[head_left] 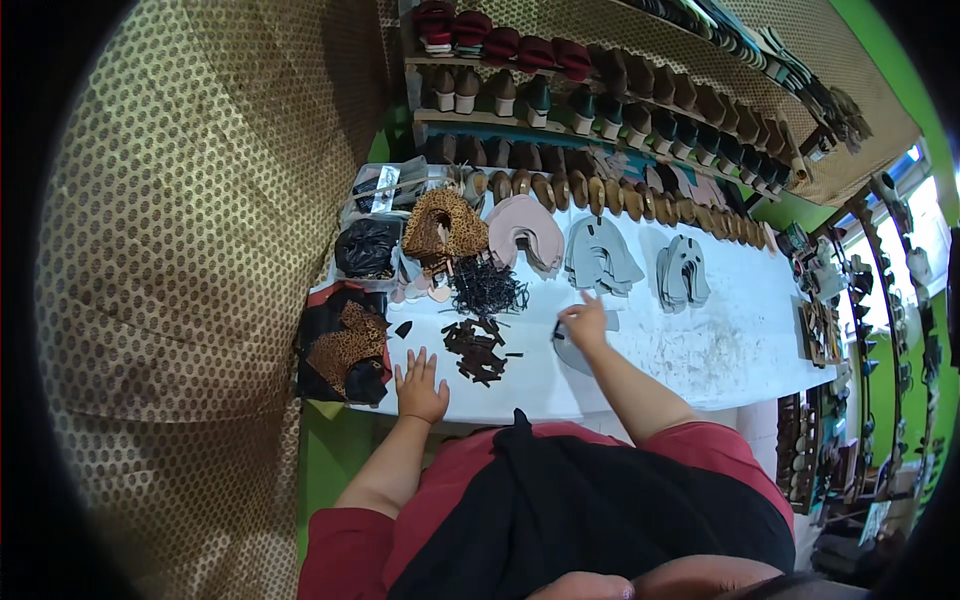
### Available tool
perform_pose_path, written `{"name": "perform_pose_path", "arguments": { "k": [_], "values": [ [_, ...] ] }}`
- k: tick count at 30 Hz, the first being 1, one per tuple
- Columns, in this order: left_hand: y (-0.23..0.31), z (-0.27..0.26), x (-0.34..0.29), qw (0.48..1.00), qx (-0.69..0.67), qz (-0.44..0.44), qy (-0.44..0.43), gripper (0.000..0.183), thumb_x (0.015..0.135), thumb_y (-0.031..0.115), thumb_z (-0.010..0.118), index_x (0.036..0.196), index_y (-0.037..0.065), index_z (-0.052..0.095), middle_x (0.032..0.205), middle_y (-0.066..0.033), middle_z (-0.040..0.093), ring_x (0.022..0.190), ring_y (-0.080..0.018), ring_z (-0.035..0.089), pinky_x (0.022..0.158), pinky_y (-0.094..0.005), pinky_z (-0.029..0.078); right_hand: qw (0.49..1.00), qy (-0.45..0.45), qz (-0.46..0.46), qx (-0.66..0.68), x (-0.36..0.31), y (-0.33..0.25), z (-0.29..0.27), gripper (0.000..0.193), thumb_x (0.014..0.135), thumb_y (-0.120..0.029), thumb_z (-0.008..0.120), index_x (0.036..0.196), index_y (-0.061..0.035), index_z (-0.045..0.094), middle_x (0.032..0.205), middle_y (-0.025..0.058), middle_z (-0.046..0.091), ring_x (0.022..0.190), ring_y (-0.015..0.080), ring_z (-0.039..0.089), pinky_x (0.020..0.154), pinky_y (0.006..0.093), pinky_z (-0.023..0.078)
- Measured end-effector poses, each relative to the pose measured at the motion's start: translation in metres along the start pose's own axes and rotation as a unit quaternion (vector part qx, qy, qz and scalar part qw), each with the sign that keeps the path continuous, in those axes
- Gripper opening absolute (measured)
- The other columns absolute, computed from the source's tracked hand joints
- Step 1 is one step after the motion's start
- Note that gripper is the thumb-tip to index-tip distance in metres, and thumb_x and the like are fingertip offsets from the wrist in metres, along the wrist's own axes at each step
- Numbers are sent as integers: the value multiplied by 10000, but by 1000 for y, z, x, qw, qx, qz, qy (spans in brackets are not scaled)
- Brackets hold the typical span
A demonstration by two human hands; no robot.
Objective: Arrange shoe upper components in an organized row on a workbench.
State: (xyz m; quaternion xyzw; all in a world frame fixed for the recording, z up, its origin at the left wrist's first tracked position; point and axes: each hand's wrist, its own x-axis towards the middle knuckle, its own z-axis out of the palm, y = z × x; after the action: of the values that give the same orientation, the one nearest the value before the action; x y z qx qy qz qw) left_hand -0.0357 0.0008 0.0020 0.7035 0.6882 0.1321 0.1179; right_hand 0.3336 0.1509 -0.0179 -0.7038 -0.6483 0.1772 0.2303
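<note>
Table [720,365] carries one flat grey piece [572,356] just right of the frame's centre. The right hand [587,321] is over it; whether it grasps the small dark strip [557,328] cannot be told. The left hand [423,390], left of centre, lies spread, grasping nothing, near brown strips [478,352].

Rightward of my right hand [588,322], the white-covered table [725,345] offers an open lane nearer me than the stacked grey U-shaped pieces [597,250]. Leftward, a heap of dark brown strips [477,350] blocks the straight way to my left hand [421,389].
</note>
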Motion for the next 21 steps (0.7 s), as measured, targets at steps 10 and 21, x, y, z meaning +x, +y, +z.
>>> {"name": "perform_pose_path", "arguments": {
  "k": [10, 21],
  "values": [
    [0, 2, -4, 1000, 5, -9, 4, 613, 823, 237, 616, 1406, 75, 516, 1561, -142, 391, 1494, -345, 257, 1196, -586, 119, 978, -73, 191, 44, 2, 27, -23, 159, 802, -341, 747, 914, -247, 810, 1607, 99, 332, 1496, 494, 65, 1113, 760, 98],
    [-1, 5, -4, 1000, 20, -6, 13, 606, 795, 181, 600, 1385, 69, 528, 1536, -158, 423, 1479, -366, 288, 1197, -584, 130, 981, -14, 173, 85, -13, 22, -17, 88, 801, -275, 742, 841, -228, 804, 1598, 136, 338, 1506, 455, 82, 1145, 718, 39]
  ]
}}
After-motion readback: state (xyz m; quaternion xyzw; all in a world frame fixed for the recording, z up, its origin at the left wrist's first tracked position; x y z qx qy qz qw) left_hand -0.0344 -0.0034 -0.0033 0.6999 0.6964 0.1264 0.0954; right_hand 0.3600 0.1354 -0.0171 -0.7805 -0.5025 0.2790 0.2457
